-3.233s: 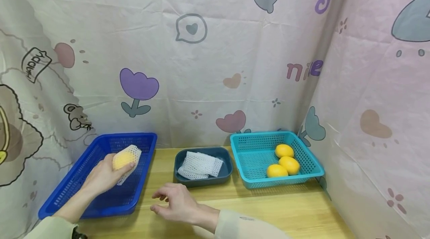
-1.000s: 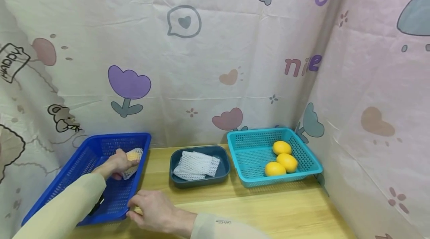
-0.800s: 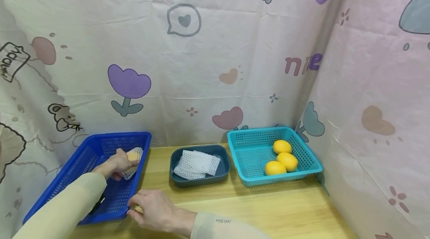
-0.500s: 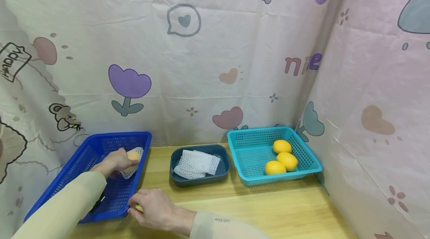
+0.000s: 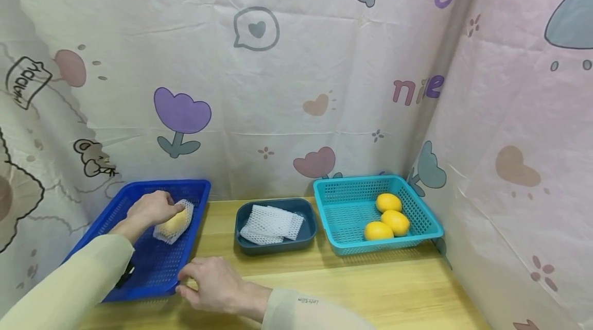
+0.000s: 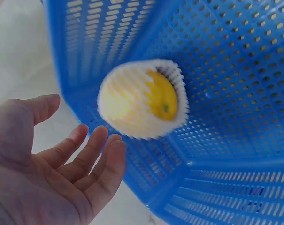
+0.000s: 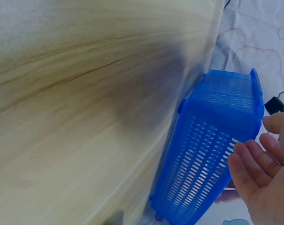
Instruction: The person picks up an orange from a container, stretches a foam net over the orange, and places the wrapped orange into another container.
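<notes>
A yellow fruit in a white foam net (image 5: 174, 222) lies in the dark blue basket (image 5: 153, 289). In the left wrist view the netted fruit (image 6: 132, 99) shows its bare yellow end, and the left hand (image 6: 62, 164) is apart from it with relaxed, parted fingers. In the head view the left hand (image 5: 152, 208) is over the basket beside the fruit. By the basket's near right corner is the right hand (image 5: 215, 284); in the right wrist view this hand (image 7: 266, 173) has loosely bent fingers at the basket's rim (image 7: 258, 98), and contact is unclear.
A dark teal tray (image 5: 278, 247) with several flat white foam nets (image 5: 271, 223) stands in the middle of the wooden table (image 5: 361, 289). At the right, a turquoise basket (image 5: 345, 216) holds three yellow fruits (image 5: 396, 222). Patterned cloth (image 5: 278, 88) hangs behind.
The left hand has let go of the netted fruit, which now lies in the blue basket, and has risen slightly to the left. The right hand moved to the basket's corner earlier and has stayed there.
</notes>
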`<state>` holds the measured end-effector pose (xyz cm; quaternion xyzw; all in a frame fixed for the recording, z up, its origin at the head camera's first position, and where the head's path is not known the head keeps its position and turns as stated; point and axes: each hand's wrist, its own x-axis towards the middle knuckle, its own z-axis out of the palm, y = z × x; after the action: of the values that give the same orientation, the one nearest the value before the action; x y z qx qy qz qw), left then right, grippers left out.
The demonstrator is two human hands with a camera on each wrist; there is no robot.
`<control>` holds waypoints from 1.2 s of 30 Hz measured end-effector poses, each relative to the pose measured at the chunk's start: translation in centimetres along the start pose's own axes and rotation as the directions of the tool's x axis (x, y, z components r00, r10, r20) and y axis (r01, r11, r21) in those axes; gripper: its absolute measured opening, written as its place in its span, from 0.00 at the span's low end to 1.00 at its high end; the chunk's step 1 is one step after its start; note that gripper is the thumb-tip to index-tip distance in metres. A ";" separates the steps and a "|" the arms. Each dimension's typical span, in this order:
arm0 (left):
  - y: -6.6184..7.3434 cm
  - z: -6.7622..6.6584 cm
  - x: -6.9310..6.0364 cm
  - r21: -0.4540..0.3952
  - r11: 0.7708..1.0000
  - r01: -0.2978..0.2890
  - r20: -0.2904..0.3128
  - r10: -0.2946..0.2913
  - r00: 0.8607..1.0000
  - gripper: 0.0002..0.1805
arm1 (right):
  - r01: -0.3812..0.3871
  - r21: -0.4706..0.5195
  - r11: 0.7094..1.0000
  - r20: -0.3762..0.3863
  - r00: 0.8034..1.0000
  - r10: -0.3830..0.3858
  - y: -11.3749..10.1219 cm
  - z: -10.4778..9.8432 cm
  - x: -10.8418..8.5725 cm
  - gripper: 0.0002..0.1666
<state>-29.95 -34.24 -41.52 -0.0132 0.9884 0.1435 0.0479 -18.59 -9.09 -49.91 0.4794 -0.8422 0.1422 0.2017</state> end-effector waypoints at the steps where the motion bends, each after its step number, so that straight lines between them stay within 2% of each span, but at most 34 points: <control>1: 0.2 0.1 -0.2 0.001 1.000 -0.010 -0.006 0.010 1.000 0.31 | -0.005 -0.005 1.000 0.004 1.000 0.005 0.0 -0.1 0.0 0.09; 4: 0.8 0.3 -0.9 -0.004 0.999 -0.041 -0.021 0.041 0.999 0.29 | -0.018 -0.011 1.000 0.008 1.000 0.018 0.0 -0.5 0.0 0.09; 11: 2.0 0.9 -2.2 -0.028 0.996 -0.079 -0.058 0.078 0.995 0.27 | -0.001 -0.013 1.000 -0.047 0.999 0.001 1.1 -1.4 0.0 0.09; 19: 4.2 1.7 -4.0 -0.075 0.988 -0.137 -0.090 0.130 0.987 0.24 | -0.019 -0.001 1.000 -0.077 0.997 0.019 3.4 -2.6 -1.4 0.10; 22: 5.2 2.2 -4.7 -0.082 0.982 -0.168 -0.129 0.157 0.979 0.19 | -0.026 0.009 1.000 -0.091 0.996 0.027 4.5 -3.2 -2.0 0.10; 26: 6.3 2.7 -5.6 -0.055 0.974 -0.222 -0.199 0.207 0.958 0.14 | -0.063 0.036 0.997 -0.079 0.995 0.065 6.1 -4.1 -2.9 0.10; 28: 6.7 2.9 -6.1 -0.051 0.969 -0.240 -0.214 0.224 0.951 0.13 | -0.089 0.052 0.995 -0.070 0.993 0.093 6.8 -4.7 -3.3 0.09; 36: 8.1 4.1 -7.5 -0.153 0.948 -0.278 -0.211 0.244 0.947 0.12 | -0.160 0.127 0.979 -0.089 0.981 0.172 9.7 -6.5 -4.8 0.05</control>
<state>-22.46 -25.22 -42.39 0.1003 0.9643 0.2356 -0.0673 -23.46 2.11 -46.95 0.4107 -0.8581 0.2326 0.2019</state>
